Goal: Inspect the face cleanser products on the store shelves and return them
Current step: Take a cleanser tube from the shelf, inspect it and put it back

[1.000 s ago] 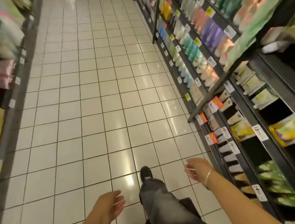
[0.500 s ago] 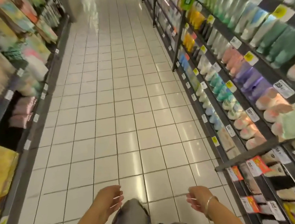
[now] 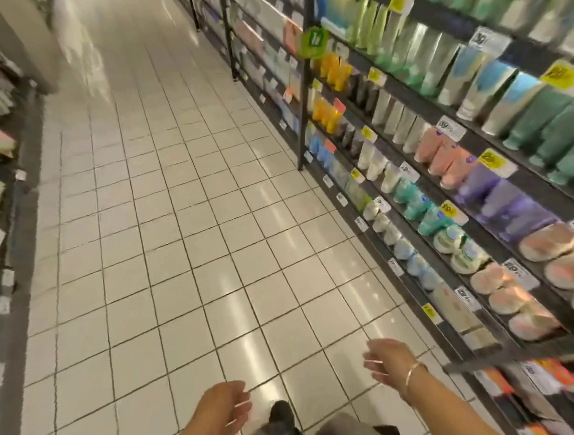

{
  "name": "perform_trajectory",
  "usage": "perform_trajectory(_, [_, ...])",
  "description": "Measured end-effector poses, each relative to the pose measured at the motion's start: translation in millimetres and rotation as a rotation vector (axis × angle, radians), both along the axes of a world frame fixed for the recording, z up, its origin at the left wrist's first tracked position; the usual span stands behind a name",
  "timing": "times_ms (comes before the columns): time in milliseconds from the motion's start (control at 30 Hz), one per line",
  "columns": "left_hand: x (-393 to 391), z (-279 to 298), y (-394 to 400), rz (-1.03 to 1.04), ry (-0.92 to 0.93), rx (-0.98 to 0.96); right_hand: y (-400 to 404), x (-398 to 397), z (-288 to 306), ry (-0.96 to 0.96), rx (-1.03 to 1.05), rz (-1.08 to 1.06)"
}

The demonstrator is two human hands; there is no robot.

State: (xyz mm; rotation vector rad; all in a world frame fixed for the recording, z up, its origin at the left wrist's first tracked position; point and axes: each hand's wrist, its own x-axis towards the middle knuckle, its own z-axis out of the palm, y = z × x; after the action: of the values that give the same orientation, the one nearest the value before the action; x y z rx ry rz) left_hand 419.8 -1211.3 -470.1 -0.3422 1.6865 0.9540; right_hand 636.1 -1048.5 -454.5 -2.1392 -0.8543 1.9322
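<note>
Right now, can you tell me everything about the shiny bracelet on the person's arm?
The bracelet is a thin bangle, gold or brass in colour and metallic-looking. It circles the wrist just behind the right hand, lying slightly slanted against the skin. It looks like a plain band; the picture is too blurred to show any pattern or clasp. Only the wrist touches it. The hand in front of it hangs over the tiled floor with loosely curled fingers, holding nothing.
</note>
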Motion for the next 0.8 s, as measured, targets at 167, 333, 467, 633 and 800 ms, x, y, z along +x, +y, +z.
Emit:
perform_trajectory(167, [-40, 12, 68, -0.106, -0.023, 0.071, 46, -36, 15, 0.12, 0.116, -0.134])
perform_trajectory(333, [-61, 37, 173, -0.163, 0.085, 0.237, 122, -52, 16, 0.16, 0.28, -0.266])
perform_trajectory(467, [-61, 68, 277, -0.259, 0.142, 0.421, 214, -61, 33, 0.245, 0.412, -0.41])
perform_trajectory(633, [-26, 115, 413, -0.435, 0.153, 0.619, 318, -35, 98, 0.318, 0.672, -0.544])
perform_trajectory(800, [46, 191, 538, -0.728, 0.056, 0.91, 369, 33, 195, 0.253, 1.109, -0.653])
